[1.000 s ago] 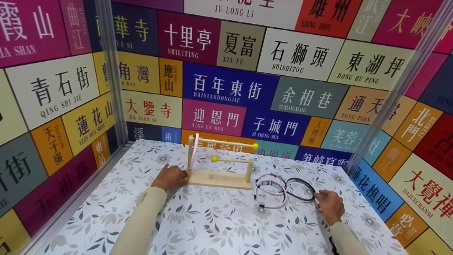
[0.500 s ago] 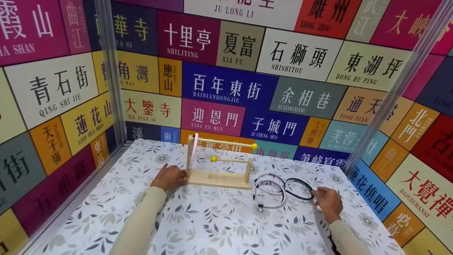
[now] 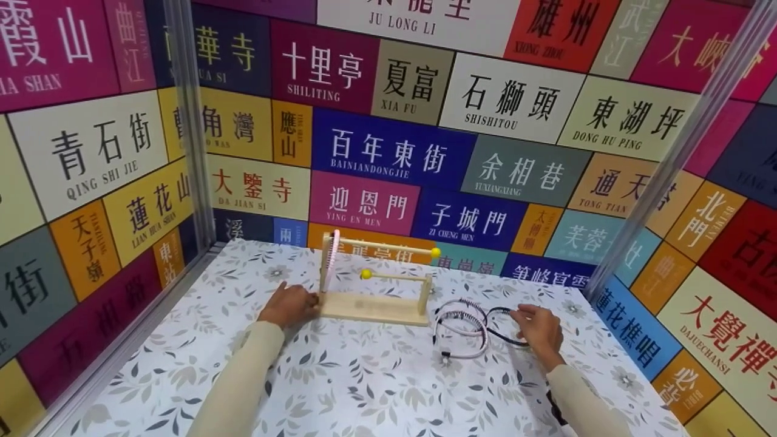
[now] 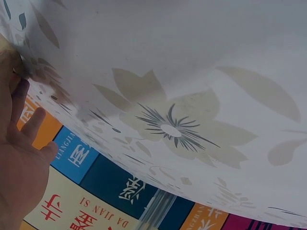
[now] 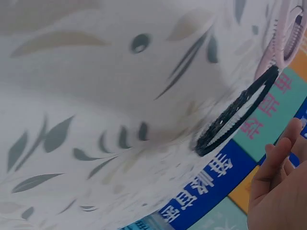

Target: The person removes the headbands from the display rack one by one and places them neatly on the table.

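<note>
My left hand point(image 3: 290, 306) holds the left end of a wooden stand point(image 3: 373, 308) with two yellow-tipped pegs. A pink headband point(image 3: 332, 258) hangs on the upper peg, against the upright. In the left wrist view, this hand point(image 4: 24, 163) shows at the left edge, its fingertips partly cut off. Right of the stand, two pale pink headbands point(image 3: 466, 354) overlap on the table, beside a black headband point(image 3: 499, 332). My right hand point(image 3: 540, 332) hovers over the black one's right side, partly hiding it. The right wrist view shows that hand point(image 5: 280, 187) apart from the black headband point(image 5: 206, 146), fingers loosely bent.
A table with a leaf-patterned white cloth point(image 3: 364, 388) lies under everything. Walls of colourful lettered panels point(image 3: 388, 145) stand close behind and at both sides. Metal corner posts point(image 3: 193, 121) rise at the table's back corners.
My right hand has left the black headband's right edge, moving left and slightly up over it. The left hand stays at the stand, and the headbands keep their places.
</note>
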### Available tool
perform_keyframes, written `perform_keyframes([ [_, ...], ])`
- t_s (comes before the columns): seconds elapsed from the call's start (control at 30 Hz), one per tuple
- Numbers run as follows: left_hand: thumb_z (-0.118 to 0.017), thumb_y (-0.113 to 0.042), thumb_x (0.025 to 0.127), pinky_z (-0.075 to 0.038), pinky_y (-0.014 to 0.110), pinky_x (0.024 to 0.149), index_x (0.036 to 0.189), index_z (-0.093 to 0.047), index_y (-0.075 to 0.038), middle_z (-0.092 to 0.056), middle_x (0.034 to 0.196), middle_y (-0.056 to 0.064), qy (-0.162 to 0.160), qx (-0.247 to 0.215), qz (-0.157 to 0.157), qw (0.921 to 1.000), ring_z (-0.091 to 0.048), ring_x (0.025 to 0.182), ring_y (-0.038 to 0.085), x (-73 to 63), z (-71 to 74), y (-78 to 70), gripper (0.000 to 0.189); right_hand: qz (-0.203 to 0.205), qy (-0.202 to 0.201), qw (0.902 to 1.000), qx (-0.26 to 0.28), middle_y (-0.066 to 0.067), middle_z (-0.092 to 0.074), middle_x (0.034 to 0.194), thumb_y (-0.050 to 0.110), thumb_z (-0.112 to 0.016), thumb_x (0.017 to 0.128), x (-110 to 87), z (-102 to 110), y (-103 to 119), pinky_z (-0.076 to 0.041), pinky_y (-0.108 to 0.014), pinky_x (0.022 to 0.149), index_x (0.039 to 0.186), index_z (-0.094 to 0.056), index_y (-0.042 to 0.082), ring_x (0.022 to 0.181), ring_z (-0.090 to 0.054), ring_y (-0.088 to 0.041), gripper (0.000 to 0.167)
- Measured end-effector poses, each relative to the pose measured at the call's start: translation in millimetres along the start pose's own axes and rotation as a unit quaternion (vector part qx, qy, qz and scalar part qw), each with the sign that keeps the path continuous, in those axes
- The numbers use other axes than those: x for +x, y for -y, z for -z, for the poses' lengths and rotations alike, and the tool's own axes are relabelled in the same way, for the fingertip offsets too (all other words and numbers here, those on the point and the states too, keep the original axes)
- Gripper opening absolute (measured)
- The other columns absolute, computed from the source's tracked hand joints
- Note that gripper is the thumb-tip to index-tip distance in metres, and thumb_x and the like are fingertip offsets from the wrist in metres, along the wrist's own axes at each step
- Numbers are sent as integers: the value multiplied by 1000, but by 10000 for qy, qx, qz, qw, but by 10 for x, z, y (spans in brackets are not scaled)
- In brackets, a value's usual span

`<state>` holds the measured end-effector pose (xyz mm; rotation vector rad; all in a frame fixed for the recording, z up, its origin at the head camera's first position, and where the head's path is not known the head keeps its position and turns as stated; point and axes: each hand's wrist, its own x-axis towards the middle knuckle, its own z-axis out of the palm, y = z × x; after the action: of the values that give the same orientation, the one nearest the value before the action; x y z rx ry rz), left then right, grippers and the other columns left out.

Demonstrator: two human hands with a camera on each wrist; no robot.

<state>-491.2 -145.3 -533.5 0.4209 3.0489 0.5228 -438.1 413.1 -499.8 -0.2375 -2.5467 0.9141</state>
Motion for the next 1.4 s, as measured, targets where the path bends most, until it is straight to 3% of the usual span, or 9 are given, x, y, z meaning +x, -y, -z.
perform_keyframes([
  [0.4,-73,-28,98,-10,62,128,124,-77,-15,-73,127,4,55,-86,213,9997,-61,128,29,-4,-30,26,29,806,227,9960,324,-17,-77,111,31,-77,95,-81,-357,736,-49,-27,44,124,-75,4,49,-66,-13,40],
  [0.73,-72,-28,98,-15,64,127,119,-79,-15,-75,121,5,-81,90,-6,9999,-64,123,31,-16,-46,31,26,830,443,9941,544,-11,-78,112,36,-80,93,-143,-687,1259,-48,-28,41,123,-77,12,49,-67,-14,39],
  [1.03,-73,-28,97,-15,63,127,116,-80,-16,-76,116,3,-6,76,40,10000,-65,122,29,2,-52,27,24,1569,439,9831,833,-9,-79,106,31,-80,93,-262,-913,1700,-39,-25,37,120,-78,11,43,-62,-14,33],
  [1.17,-75,-28,96,-15,63,127,113,-81,-16,-77,112,1,-69,-7,-10,10000,-66,120,28,19,-69,39,22,1686,489,9803,910,-6,-80,105,35,-80,93,-294,-975,1847,-37,-24,36,121,-78,13,43,-62,-13,35],
  [1.4,-74,-28,96,-13,61,128,117,-80,-17,-76,117,2,-130,63,10,9999,-65,121,28,1,-26,18,24,1915,641,9728,1133,-7,-80,105,33,-81,92,-338,-1066,2084,-41,-23,37,121,-78,11,46,-66,-19,37],
])
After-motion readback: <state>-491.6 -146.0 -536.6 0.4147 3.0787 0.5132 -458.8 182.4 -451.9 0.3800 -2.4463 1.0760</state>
